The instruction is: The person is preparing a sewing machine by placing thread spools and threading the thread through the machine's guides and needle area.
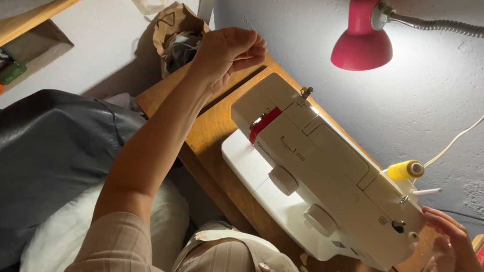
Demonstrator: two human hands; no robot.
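Wooden table (216, 132), one sewing machine (321, 169), two hands (226, 51)

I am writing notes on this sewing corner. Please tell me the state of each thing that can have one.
Red desk lamp: switched on, lit.
White plastic sewing machine: upright on the wooden table.
Yellow thread spool: mounted on the machine.
Left hand: raised, fingers pinched together.
Right hand: open, touching the machine's end.
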